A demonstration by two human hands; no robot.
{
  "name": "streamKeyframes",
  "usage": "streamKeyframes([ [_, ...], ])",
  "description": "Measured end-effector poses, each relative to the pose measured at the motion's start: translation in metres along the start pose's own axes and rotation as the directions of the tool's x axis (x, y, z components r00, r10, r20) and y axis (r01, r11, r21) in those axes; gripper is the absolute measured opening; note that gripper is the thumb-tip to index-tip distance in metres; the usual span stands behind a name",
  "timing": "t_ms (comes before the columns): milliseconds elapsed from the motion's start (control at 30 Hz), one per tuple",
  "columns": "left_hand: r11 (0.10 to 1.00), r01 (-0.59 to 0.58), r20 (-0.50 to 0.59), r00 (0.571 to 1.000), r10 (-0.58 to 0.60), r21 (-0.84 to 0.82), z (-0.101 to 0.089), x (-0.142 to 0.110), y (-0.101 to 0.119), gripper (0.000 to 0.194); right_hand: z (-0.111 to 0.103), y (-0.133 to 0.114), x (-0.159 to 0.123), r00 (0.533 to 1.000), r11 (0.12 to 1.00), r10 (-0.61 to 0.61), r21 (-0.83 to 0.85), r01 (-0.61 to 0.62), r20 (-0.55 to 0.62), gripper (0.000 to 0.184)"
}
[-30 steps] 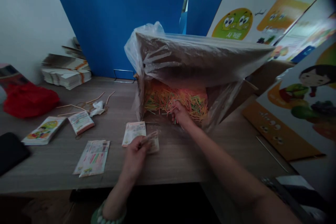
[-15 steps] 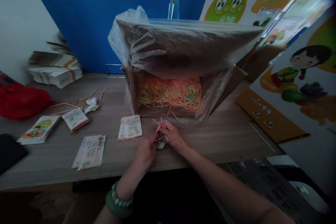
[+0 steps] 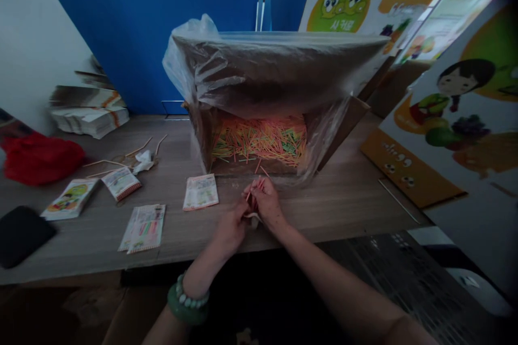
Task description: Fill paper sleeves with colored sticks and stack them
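Observation:
My right hand (image 3: 267,204) is closed around a few thin pink sticks (image 3: 260,184), their ends poking out past the fingertips. Pressed close against it, my left hand (image 3: 232,226) has its fingers bent in at the same sticks; how much each hand grips is partly hidden. Something small and whitish (image 3: 254,221) shows just under the hands. Beyond them a cardboard box lined with clear plastic (image 3: 279,70) lies open toward me, with a heap of pink, yellow and green sticks (image 3: 259,140) inside. Left of my hands lies a printed packet (image 3: 200,192).
More packets (image 3: 143,228) lie on the table (image 3: 324,215) at the left, near a red bag (image 3: 42,159) and a dark pad (image 3: 25,236). Stacked flat cartons (image 3: 89,113) stand behind. A printed box (image 3: 429,135) flanks the right side, beside a loose thin stick (image 3: 399,201).
The pink sticks, earlier splayed out above the fingers, are now drawn together inside my closed hands. My view has shifted slightly.

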State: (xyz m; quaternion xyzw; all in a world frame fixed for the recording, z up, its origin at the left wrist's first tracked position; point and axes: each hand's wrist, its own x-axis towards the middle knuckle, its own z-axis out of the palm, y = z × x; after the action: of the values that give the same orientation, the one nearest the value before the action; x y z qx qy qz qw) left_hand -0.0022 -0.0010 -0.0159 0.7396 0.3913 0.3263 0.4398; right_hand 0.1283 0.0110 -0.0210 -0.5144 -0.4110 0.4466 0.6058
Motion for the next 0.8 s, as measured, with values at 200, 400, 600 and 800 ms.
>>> streamKeyframes([
  [200,0.96,-0.087,-0.14,0.982,0.128,0.268,-0.021,-0.028,0.025,0.029,-0.017,-0.002,-0.02,0.953,0.841,-0.147,-0.473,0.261,0.264,0.02],
  [400,0.803,-0.281,0.144,0.96,0.242,0.525,-0.008,-0.012,0.024,0.041,-0.019,-0.002,-0.03,0.89,0.869,-0.166,-0.363,0.335,0.425,0.039],
  [600,0.743,-0.092,0.13,0.991,0.007,0.663,0.002,-0.013,0.006,0.042,-0.021,0.001,-0.023,0.909,0.842,-0.114,-0.447,0.303,0.401,0.019],
  [800,0.874,0.025,-0.01,1.0,-0.024,0.486,-0.01,-0.019,0.005,0.033,-0.03,0.008,0.0,0.983,0.992,-0.043,-0.106,0.062,0.181,0.011],
])
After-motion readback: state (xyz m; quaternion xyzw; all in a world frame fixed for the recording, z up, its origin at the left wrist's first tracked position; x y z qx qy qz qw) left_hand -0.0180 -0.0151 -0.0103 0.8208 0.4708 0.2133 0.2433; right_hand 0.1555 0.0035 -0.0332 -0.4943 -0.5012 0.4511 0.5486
